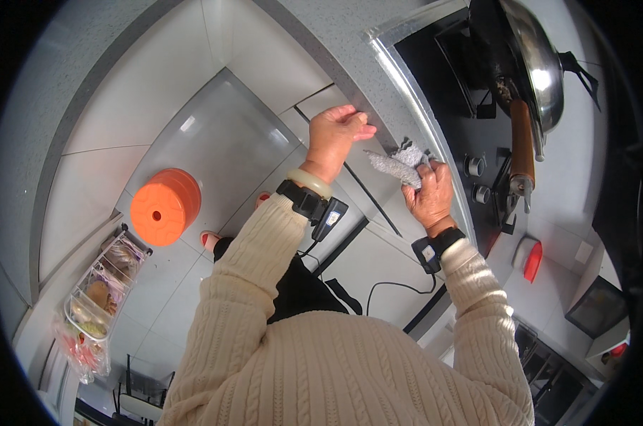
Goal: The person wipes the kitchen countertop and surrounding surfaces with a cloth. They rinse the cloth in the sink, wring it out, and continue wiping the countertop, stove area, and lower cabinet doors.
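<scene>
My right hand grips a crumpled grey cloth with a scalloped edge, at the edge of the grey speckled countertop, beside the foil-like silver strip that borders the stove. My left hand is to the left of the cloth, next to the counter's front edge. Its fingers are loosely bent and partly apart, and nothing shows in them. Whether its fingertips touch the counter edge I cannot tell. A pale bangle circles my left wrist.
On the black gas stove sits a wok with a metal lid; its wooden handle points towards me. An orange plastic stool stands on the tiled floor at left, near a wire rack of food. Cables hang from both wrist straps.
</scene>
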The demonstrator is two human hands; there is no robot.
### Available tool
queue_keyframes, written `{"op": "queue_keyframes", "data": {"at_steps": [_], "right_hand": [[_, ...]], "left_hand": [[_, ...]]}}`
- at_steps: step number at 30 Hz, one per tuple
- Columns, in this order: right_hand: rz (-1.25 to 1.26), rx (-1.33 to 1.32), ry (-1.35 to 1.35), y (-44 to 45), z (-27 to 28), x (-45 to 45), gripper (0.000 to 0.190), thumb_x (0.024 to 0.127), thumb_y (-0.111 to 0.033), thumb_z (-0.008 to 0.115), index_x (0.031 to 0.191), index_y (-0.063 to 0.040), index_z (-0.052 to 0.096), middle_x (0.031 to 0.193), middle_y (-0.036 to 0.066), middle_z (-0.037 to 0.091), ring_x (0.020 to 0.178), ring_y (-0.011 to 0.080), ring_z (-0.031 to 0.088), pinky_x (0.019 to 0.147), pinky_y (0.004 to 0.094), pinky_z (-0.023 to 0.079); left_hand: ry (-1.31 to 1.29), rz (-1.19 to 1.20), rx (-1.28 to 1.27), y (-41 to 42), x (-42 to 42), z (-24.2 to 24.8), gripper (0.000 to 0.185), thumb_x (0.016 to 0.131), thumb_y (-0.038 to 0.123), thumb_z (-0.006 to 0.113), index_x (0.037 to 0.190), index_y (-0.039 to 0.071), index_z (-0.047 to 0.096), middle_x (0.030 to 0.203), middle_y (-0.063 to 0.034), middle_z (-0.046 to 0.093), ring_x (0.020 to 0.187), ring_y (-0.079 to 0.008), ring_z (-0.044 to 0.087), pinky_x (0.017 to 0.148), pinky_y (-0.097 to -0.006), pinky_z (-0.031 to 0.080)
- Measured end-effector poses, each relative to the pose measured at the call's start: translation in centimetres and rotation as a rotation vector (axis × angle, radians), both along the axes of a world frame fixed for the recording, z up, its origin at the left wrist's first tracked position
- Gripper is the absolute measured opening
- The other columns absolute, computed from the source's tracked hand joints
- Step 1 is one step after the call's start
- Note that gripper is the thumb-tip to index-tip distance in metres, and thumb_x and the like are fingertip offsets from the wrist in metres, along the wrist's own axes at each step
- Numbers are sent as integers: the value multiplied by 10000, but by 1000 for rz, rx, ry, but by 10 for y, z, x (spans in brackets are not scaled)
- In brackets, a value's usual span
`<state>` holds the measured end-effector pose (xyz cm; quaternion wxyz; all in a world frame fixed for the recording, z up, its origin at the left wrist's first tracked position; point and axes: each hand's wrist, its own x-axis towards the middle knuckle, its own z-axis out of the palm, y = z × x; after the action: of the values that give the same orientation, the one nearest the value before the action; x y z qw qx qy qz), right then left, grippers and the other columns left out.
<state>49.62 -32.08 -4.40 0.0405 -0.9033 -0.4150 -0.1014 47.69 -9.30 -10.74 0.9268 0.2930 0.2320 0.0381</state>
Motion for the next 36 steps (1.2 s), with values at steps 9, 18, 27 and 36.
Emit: {"op": "queue_keyframes", "data": {"at_steps": [9, 18, 27, 36], "right_hand": [[-5, 2, 7, 0, 0, 0, 455, 652, -207, 727, 1048, -85, 538, 1000, 177, 500, 905, 368, 532, 751, 446, 467], [2, 11, 5, 1, 1, 0, 449, 659, -215, 727, 1044, -83, 539, 989, 175, 499, 898, 367, 534, 747, 448, 467], [9, 9, 4, 1, 1, 0, 450, 659, -201, 725, 1050, -83, 536, 980, 175, 499, 903, 365, 531, 743, 450, 463], [10, 18, 2, 1, 1, 0, 449, 659, -198, 726, 1046, -84, 530, 981, 178, 500, 896, 370, 534, 740, 454, 464]], "left_hand": [[20, 4, 10, -1, 0, -1, 279, 885, 24, 643, 1096, -121, 530, 912, -152, 640, 805, -256, 688, 770, -351, 594], [32, 14, 4, -1, 1, -4, 276, 885, 29, 644, 1090, -119, 533, 903, -141, 639, 800, -253, 686, 767, -343, 593], [20, 12, -2, -2, 0, -3, 312, 883, 35, 650, 1113, -132, 523, 917, -151, 634, 810, -251, 686, 775, -342, 589], [40, 12, -29, 0, 0, -2, 290, 874, 19, 645, 1089, -124, 511, 920, -153, 626, 804, -257, 685, 773, -343, 589]]}}
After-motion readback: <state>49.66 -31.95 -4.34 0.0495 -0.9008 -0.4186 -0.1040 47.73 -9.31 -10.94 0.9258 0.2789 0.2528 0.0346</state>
